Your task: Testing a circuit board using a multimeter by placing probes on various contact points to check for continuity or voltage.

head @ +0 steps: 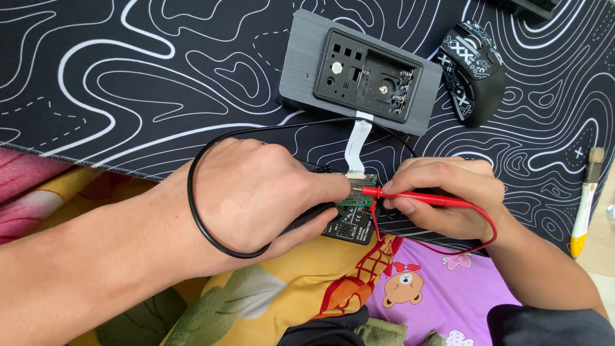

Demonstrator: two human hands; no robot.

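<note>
**Probing a small circuit board at the mat's edge**

While the small green circuit board (356, 195) sits at the near edge of the black mat with white wavy lines (128, 83), both probe tips want a steady, light touch on one contact each, wrists braced so neither slips across neighbouring pads. A white flat ribbon cable (356, 144) runs from the board up to the grey rectangular device with its open black back (362, 70).

The right hand (442, 195) is closed in a pen-like pinch on the red probe (416, 197), whose tip meets the board. The left hand (256, 195) is curled round a black probe (307, 218), forefinger stretched toward the board, a black lead (192, 198) looping over its wrist.

A patterned black computer mouse (473, 67) lies just right of the device; a small brush with a yellow handle (586, 202) rests well off to the right.
</note>
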